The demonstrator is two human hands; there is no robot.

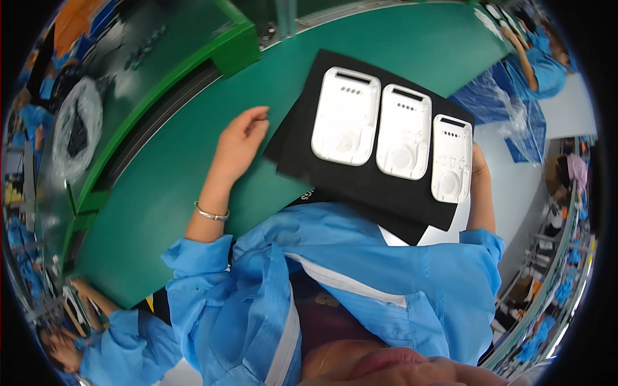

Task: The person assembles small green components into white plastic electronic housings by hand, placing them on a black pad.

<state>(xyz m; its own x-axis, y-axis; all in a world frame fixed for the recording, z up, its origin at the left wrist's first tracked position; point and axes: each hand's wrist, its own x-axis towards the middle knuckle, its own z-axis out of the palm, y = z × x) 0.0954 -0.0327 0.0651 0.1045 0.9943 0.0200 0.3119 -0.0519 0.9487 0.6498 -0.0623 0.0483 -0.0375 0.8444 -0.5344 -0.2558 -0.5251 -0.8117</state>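
Three white plastic casings [346, 116] lie side by side on black sheets [309, 161], inner sides up. Each has a slot at the far end, a row of small dark holes and a round grille at the near end. The middle casing [403, 132] is close to the right one [451, 157], which overhangs the sheets' right edge. My right hand [479, 161] is against that edge, its fingers hidden behind the casing. My left hand [243, 138] hovers left of the sheets, fingers loosely bent with nothing in them, a metal bangle [211, 212] on its wrist.
Under the sheets is a green work surface [148, 212]. A green frame [222, 48] borders it on the left. At right are blue bins with clear plastic [515, 122]. Co-workers in blue sit at far right [541, 64] and lower left [129, 347].
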